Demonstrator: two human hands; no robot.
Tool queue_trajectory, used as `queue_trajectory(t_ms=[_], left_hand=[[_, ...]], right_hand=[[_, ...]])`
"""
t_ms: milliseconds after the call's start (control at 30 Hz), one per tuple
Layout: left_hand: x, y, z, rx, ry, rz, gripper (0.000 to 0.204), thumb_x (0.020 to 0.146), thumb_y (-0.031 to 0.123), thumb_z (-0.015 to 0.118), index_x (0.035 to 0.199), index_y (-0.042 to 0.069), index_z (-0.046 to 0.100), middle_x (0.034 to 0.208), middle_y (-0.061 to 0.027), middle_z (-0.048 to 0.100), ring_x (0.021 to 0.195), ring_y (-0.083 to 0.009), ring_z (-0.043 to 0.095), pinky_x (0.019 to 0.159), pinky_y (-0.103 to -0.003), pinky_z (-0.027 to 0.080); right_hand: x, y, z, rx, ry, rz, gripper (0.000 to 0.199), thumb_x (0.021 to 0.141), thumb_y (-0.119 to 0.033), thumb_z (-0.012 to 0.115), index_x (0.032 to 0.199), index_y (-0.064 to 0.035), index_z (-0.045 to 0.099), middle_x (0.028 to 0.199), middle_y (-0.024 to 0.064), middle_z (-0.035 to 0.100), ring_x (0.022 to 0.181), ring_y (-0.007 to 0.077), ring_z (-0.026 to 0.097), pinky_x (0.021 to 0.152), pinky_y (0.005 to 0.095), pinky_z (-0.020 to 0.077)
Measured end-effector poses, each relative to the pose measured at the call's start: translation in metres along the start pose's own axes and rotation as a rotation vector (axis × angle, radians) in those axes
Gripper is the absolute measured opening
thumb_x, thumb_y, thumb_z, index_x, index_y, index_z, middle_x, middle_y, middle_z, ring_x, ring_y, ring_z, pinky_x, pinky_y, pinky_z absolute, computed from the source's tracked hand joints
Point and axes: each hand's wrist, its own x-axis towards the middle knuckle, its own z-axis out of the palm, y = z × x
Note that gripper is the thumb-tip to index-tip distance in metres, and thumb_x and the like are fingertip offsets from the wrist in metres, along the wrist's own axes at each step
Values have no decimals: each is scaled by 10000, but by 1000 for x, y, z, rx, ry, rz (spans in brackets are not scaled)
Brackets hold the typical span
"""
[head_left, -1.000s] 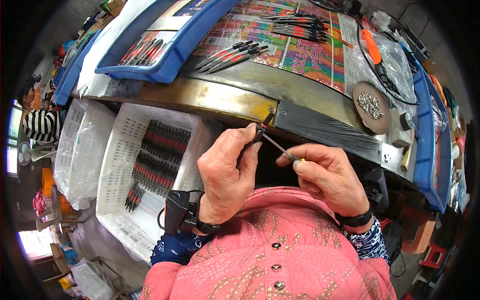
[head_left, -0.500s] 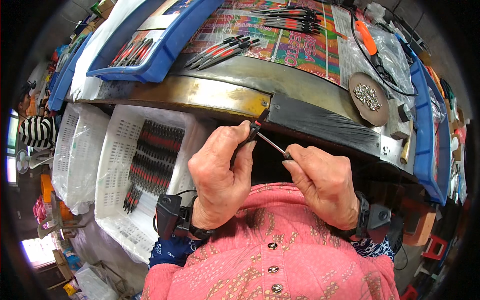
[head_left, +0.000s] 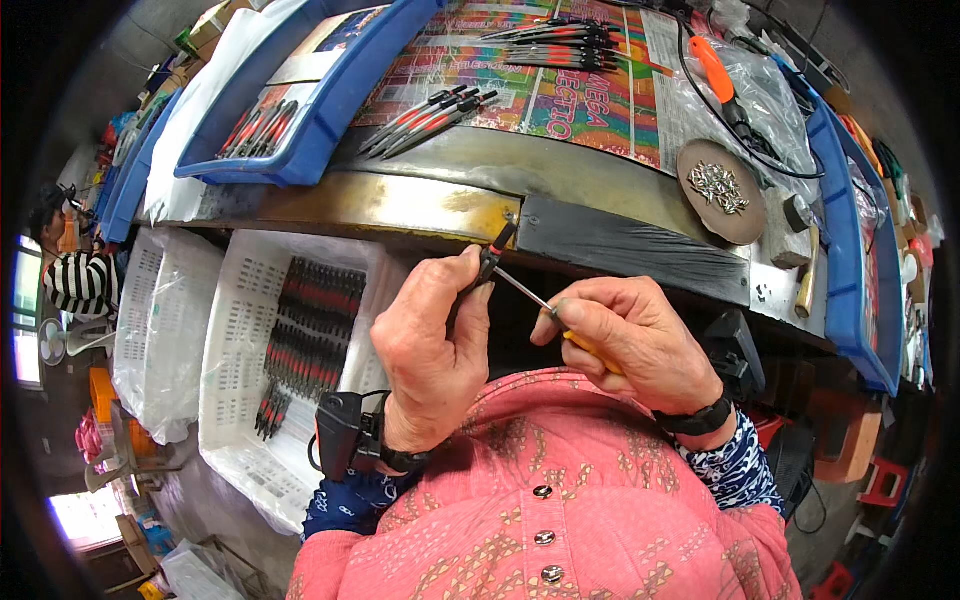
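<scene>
My left hand [head_left: 430, 350] is closed round a slim black-and-red pen-shaped piece [head_left: 497, 248], whose black end sticks up past the fingers near the bench edge. A screwdriver [head_left: 590, 350] with a yellow handle and thin metal shaft is gripped in my right hand [head_left: 640, 340]. Its shaft slants up and left, and the tip meets the piece beside my left fingertips; the exact contact point is hidden. Similar black-and-red pieces lie in rows inside a white crate [head_left: 228, 350] left of my left hand. On the bench, a brown dish [head_left: 735, 230] holds small silvery screw-like parts.
More slim pieces [head_left: 425, 122] lie on the metal-edged bench [head_left: 400, 200], with another bunch [head_left: 560, 50] farther back. Blue trays [head_left: 310, 160] stand at both sides. An orange-handled corded tool [head_left: 712, 70] lies at the right. Farther left is a person in a striped top [head_left: 85, 283].
My right hand has shifted its hold on the screwdriver, turning so that the yellow handle now shows. The left hand keeps its grip on the piece. The view has shifted slightly.
</scene>
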Motion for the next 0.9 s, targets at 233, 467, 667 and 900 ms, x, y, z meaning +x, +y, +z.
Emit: queue_trajectory(t_ms=[233, 467, 667, 900], left_hand=[[-4, 5, 1, -133, 3, -143, 220, 781, -90, 629, 993, -40, 596, 828, -120, 636, 689, -198, 632, 624, -267, 491], [0, 9, -16, -938, -172, -671, 148, 919, 35, 533, 1057, -12, 503, 885, -86, 629, 606, -66, 559, 448, -157, 416], [-6, 4, -16, -1076, -123, -812, 155, 922, 65, 531, 1066, 8, 512, 874, -129, 618, 574, -117, 551, 401, -196, 390], [-7, -1, -17, -1167, -140, -903, 149, 921, 69, 529, 1057, 7, 521, 883, -128, 612, 574, -121, 539, 402, -208, 405]], right_hand=[[-6, 7, 5, -550, 171, -357, 199, 761, -16, 651, 939, 24, 572, 771, 45, 560, 696, 109, 530, 658, 238, 456], [-12, 9, 7, -928, 233, -559, 319, 760, -15, 684, 1071, 2, 611, 720, 118, 566, 595, 220, 555, 549, 299, 446], [-5, 17, 8, -925, 274, -590, 328, 761, -9, 679, 1079, 15, 602, 809, 147, 617, 672, 248, 610, 602, 299, 480], [-3, 19, 10, -927, 289, -555, 325, 749, 4, 680, 1063, 20, 600, 918, 170, 641, 778, 274, 650, 694, 299, 510]])
